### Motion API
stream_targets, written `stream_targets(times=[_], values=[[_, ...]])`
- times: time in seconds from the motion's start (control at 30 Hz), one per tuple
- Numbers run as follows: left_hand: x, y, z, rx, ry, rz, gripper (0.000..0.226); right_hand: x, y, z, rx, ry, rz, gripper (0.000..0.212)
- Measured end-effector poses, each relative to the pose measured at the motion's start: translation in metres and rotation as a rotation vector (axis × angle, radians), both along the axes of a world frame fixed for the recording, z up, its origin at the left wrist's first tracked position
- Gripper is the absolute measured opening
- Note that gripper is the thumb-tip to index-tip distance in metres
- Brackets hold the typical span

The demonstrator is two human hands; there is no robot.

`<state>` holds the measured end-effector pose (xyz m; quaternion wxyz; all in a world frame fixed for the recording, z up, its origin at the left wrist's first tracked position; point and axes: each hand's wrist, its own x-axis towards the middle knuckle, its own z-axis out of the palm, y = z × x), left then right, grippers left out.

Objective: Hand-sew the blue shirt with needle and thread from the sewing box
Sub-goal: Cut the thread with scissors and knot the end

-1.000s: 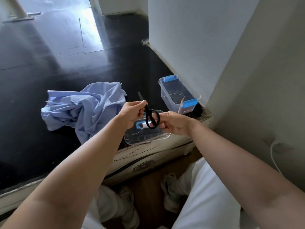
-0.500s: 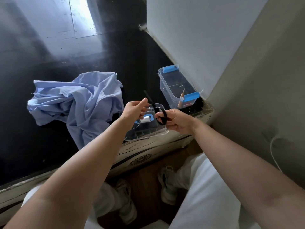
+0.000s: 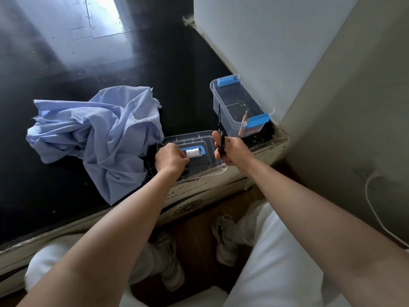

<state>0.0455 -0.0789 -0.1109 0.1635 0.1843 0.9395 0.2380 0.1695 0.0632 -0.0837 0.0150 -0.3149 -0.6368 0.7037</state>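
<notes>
The crumpled blue shirt point(image 3: 95, 134) lies on the dark table top. The clear sewing box point(image 3: 234, 107) with blue latches stands open by the wall, and a pencil point(image 3: 244, 121) leans inside it. Its lid point(image 3: 200, 138) lies upside down at the table's front edge, with a white thread spool point(image 3: 192, 152) resting in the blue handle. My left hand point(image 3: 170, 159) is down on the lid, fingertips pinched together at the spool's left end; a thin thread point(image 3: 150, 171) trails by the wrist. My right hand point(image 3: 234, 151) grips black scissors point(image 3: 221, 138), blades pointing up.
A white wall corner point(image 3: 276, 63) rises right behind the box. The table's worn front edge point(image 3: 199, 191) runs just under my hands. Below it are my legs in white trousers and shoes point(image 3: 223, 238). A white cable point(image 3: 376, 218) hangs on the right wall.
My left hand has dropped from the scissors down to the lid beside the spool. My right hand has turned the scissors upright and moved slightly right. The view has tilted down.
</notes>
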Motion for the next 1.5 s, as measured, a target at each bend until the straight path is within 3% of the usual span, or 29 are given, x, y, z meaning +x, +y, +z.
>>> stream_targets(times=[0.1,0.17,0.3,0.43,0.6,0.87,1.3,1.5], values=[[-0.003,-0.006,0.002,0.092,-0.068,-0.037,0.008,-0.003,-0.001,0.003,-0.085,-0.041,0.099,0.059],[-0.005,-0.010,0.006,0.147,-0.093,-0.060,0.007,-0.005,-0.004,0.004,-0.108,-0.044,0.125,0.059],[-0.010,-0.020,0.015,0.246,-0.099,-0.108,0.008,-0.003,-0.008,0.003,-0.136,0.010,0.054,0.044],[-0.010,-0.028,0.023,0.442,-0.217,-0.136,0.006,-0.004,-0.018,0.009,0.036,0.022,-0.017,0.004],[-0.006,-0.039,0.039,0.612,-0.417,-0.221,0.003,-0.015,-0.032,0.014,0.098,0.117,-0.140,0.016],[-0.009,-0.053,0.046,0.530,-0.263,-0.277,0.005,-0.026,-0.057,0.016,0.051,0.153,0.041,0.025],[-0.016,-0.059,0.041,0.402,-0.023,-0.211,0.004,-0.027,-0.043,0.007,0.022,0.131,-0.134,0.018],[-0.017,-0.059,0.040,0.383,-0.109,-0.208,0.003,-0.028,-0.043,0.006,0.029,0.134,-0.104,0.018]])
